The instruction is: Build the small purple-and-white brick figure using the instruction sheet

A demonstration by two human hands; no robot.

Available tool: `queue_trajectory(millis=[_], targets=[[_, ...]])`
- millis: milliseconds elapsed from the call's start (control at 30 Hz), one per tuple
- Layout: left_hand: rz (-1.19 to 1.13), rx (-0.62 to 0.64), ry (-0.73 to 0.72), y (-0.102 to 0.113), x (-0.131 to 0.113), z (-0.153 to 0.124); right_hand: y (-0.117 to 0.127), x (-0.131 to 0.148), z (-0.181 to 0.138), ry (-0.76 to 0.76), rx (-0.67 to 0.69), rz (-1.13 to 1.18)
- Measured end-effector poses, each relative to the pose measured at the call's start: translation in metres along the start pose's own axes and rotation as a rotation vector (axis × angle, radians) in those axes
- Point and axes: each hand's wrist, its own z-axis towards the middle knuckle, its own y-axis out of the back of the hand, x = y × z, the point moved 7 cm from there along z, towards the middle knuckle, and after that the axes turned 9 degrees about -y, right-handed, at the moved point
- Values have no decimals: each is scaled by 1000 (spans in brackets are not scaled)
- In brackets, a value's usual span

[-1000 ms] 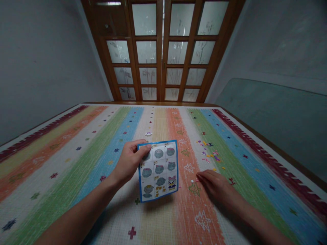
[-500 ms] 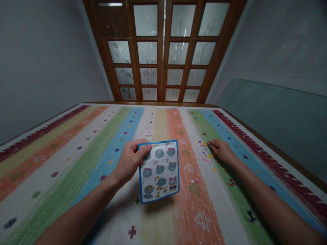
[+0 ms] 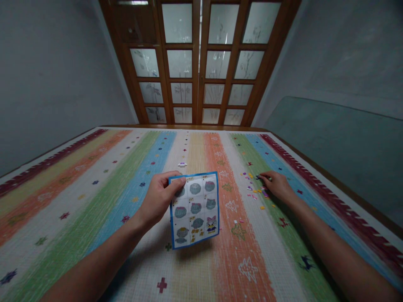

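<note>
My left hand (image 3: 163, 193) pinches the top left corner of an instruction sheet (image 3: 194, 226) between thumb and fingers. The sheet has a blue border and a grid of assembly drawings, with a coloured figure at its lower right. It is held tilted up above the tablecloth. To the right, my right hand (image 3: 273, 183) is at the edge of a loose scatter of tiny toy bricks (image 3: 250, 188) in yellow, purple, pink and white. Its thumb and fingers are closed at a small dark brick (image 3: 258, 177), whose shape is too small to make out.
A small white and purple brick piece (image 3: 182, 165) lies beyond the sheet. Loose pink and white bricks (image 3: 238, 221) are right of the sheet. The striped tablecloth (image 3: 138, 251) covers the table. A greenish panel (image 3: 340, 134) leans at the right wall, and wooden glazed doors (image 3: 197, 84) stand behind.
The view has shifted slightly. My right fingers have moved a little at the brick scatter, with the dark brick showing more clearly at their tips. My left hand holds the sheet as before.
</note>
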Motion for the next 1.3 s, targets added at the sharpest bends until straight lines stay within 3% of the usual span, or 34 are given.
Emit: queue_trajectory(millis=[200, 300, 600, 800, 1000, 1133, 1233, 1300], targets=[[-12, -3, 12, -1, -2, 0, -2, 43, -33, 185, 135, 164], [-8, -8, 15, 0, -3, -1, -6, 51, -41, 218, 182, 186], [2, 1, -10, 1, -4, 0, -6, 37, -36, 165, 125, 160], [13, 6, -23, 1, -5, 0, 24, -7, -22, -60, -61, 84], [11, -8, -16, 1, -5, -1, 15, -33, -25, -90, 61, -5], [1, -16, -12, 1, -5, -1, 15, -28, -26, -60, 74, 19], [9, -18, -12, 1, -4, -1, 22, -11, -32, -19, 33, 85], [17, -19, -15, 2, -4, -1, 20, 6, -41, 29, 74, 158]])
